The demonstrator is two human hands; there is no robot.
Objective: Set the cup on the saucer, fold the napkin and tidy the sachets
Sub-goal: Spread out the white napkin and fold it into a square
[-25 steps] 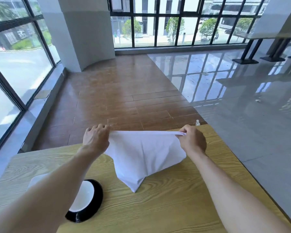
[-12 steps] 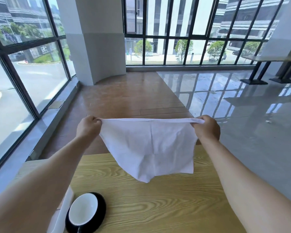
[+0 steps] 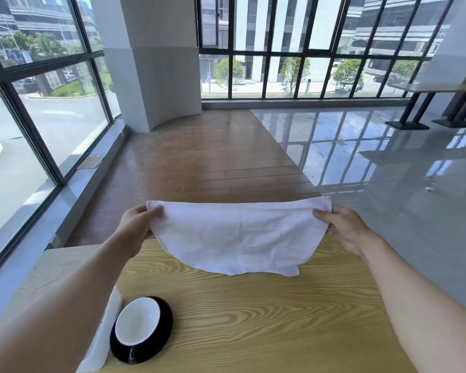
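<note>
The person is now holding the white napkin (image 3: 237, 238) spread wider than a second ago, the left hand (image 3: 137, 227) and right hand (image 3: 345, 230) each pinching a top corner, its lower edge hanging just above the wooden table (image 3: 253, 319). The folding step is probably starting (cup (image 3: 136, 323) already sitting on the black saucer (image 3: 156, 343)); no sachets are showing.

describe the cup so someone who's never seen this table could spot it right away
Start at the wooden table and go to its near left part, beside the person's left forearm. There the cup sits on a black saucer. Its white inside against the black saucer sets it apart from the flat white object at its left.
</note>
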